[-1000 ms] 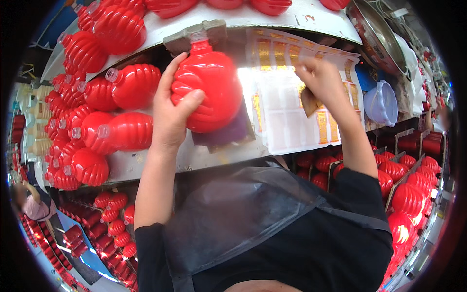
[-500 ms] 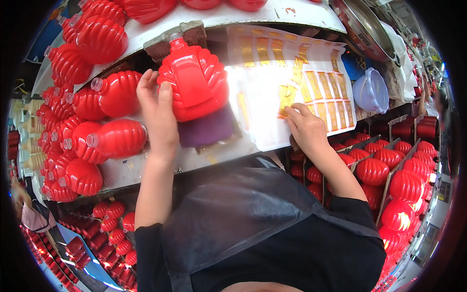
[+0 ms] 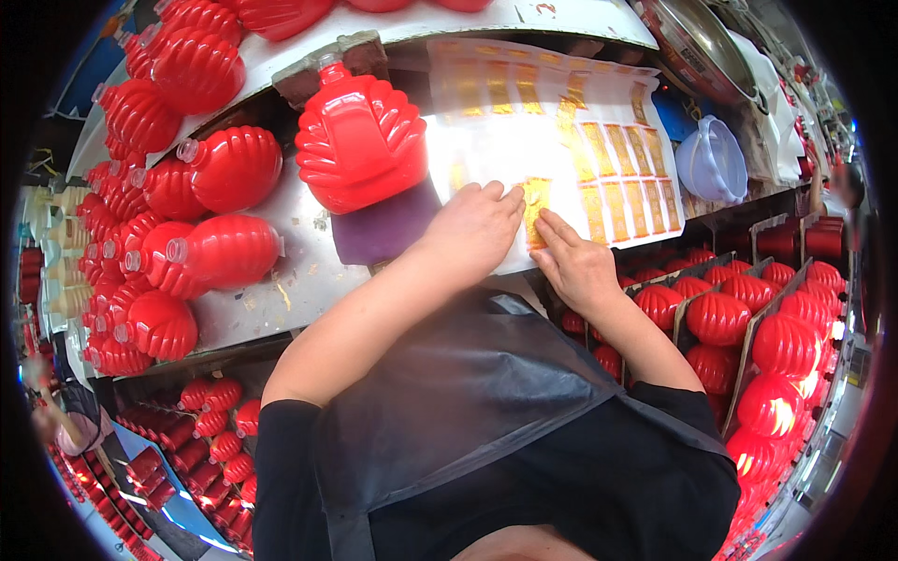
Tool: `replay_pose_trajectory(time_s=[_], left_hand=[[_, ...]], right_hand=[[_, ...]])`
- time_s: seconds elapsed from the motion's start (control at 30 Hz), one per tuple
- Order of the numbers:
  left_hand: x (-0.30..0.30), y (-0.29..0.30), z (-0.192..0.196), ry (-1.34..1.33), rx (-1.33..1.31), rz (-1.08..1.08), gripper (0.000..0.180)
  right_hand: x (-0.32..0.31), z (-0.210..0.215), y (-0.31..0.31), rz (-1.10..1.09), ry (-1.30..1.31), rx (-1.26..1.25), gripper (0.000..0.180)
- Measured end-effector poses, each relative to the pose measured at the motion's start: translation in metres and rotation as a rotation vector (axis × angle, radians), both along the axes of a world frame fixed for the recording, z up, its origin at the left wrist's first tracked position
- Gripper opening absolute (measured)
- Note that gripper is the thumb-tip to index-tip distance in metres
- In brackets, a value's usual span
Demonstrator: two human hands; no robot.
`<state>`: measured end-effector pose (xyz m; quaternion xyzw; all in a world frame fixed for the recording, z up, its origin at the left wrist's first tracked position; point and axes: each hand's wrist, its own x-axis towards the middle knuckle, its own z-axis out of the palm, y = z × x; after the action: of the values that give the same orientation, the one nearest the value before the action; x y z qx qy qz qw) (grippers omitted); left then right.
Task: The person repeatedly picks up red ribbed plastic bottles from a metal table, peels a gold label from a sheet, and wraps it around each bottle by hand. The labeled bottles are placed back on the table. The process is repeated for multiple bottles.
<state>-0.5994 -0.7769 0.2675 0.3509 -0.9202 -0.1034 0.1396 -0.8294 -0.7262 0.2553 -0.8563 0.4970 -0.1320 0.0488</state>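
Note:
A gold label (image 3: pixel 536 211) with red marks lies or is held just over a white backing sheet (image 3: pixel 645 86) that carries rows of similar labels. My right hand (image 3: pixel 582 271) pinches the label's lower right edge, the thumb low beside it. At the label's upper left edge, my left hand (image 3: pixel 475 229) has its fingers bent and closed; its thumb is hidden beneath. A red ribbed bottle (image 3: pixel 360 140) with a smooth front panel and clear neck lies on a purple pad (image 3: pixel 383 229), its neck against a dark block (image 3: pixel 355 58).
Several red bottles (image 3: pixel 234 252) crowd the worktable (image 3: pixel 243 318) on the left. More stand on a white shelf (image 3: pixel 505 21) beyond. A pale blue bucket (image 3: pixel 711 161) and a large metal pan (image 3: pixel 697 47) sit at right. Divided crates of red bottles (image 3: pixel 720 318) flank me below.
My left hand has left the red bottle and moved right to the gold label. My right hand still holds the label, which is now more upright, with its fingers shifted slightly lower.

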Motion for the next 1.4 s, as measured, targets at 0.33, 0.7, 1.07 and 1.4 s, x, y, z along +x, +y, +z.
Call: replay_pose_trajectory(time_s=[0.33,0.7,1.07,1.4], left_hand=[[0.006,0.006,0.000,-0.082,-0.014,0.057,0.046],[0.118,0.010,0.043,0.712,-0.435,0.805,0.037],[0.136,-0.017,0.037,1.283,0.473,0.733,0.069],[0.135,-0.037,0.050,1.139,0.331,0.835,0.061]], right_hand=[[-0.029,-0.001,0.022,0.010,0.110,0.013,0.046],[-0.026,0.044,-0.022,-0.088,-0.362,0.392,0.013],[0.111,0.156,-0.160,0.130,-0.839,0.807,0.017],[0.167,0.121,-0.127,0.752,-0.004,-0.401,0.029]])
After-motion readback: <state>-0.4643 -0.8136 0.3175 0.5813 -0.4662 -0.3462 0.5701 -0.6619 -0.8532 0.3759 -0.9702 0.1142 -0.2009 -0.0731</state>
